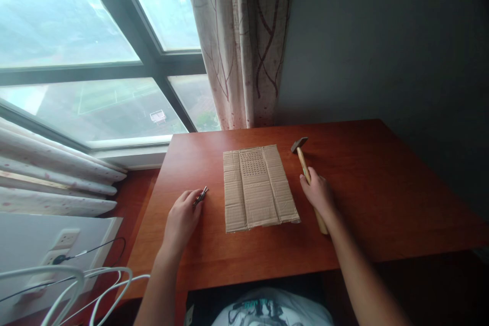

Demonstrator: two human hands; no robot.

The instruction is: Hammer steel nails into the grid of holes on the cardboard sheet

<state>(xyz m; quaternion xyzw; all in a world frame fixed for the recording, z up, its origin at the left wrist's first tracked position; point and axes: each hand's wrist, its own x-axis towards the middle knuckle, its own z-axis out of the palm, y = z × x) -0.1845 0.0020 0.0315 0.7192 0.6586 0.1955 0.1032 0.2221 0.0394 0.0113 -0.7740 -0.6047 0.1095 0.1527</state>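
Observation:
A flat piece of creased cardboard (262,198) lies on the wooden table, with a grid of small dark holes or dots near its far edge. To its right, my right hand (319,191) is closed around the wooden handle of a hammer (301,160), whose dark metal head points away from me. Left of the cardboard, my left hand (184,214) rests low over the table, its fingers pinching several thin metal pieces that look like nails (200,195). Neither hand touches the cardboard.
The reddish-brown table (367,188) meets a grey wall at the back right. A window (114,107) and patterned curtains (244,46) stand behind and to the left. White cables (128,277) and wall sockets (66,239) are at the lower left.

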